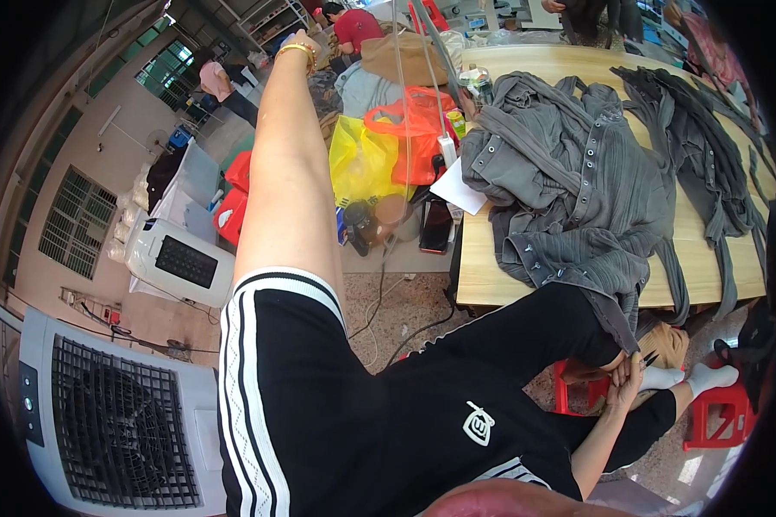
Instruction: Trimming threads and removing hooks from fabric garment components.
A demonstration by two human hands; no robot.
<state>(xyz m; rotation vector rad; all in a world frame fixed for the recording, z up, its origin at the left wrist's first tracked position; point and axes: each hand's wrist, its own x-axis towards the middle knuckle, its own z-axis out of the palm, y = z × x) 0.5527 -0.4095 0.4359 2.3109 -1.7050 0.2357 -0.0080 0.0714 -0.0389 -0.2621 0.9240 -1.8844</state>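
Note:
My left arm stretches up and away, and my left hand, with a bracelet at the wrist, is at the far end. Its fingers are too small and turned away to read. By my right knee, my right hand is closed around a small dark pointed tool that looks like thread snips. Just above that hand hangs the lower corner of a grey garment with metal eyelets or snaps. Most of it lies heaped on the wooden table; the corner touches or nearly touches my fingers.
More dark grey garments drape over the table's right side. Left of it are yellow and red plastic bags, a phone and cables. Red stools stand at lower right, an air cooler at left. Other people are farther back.

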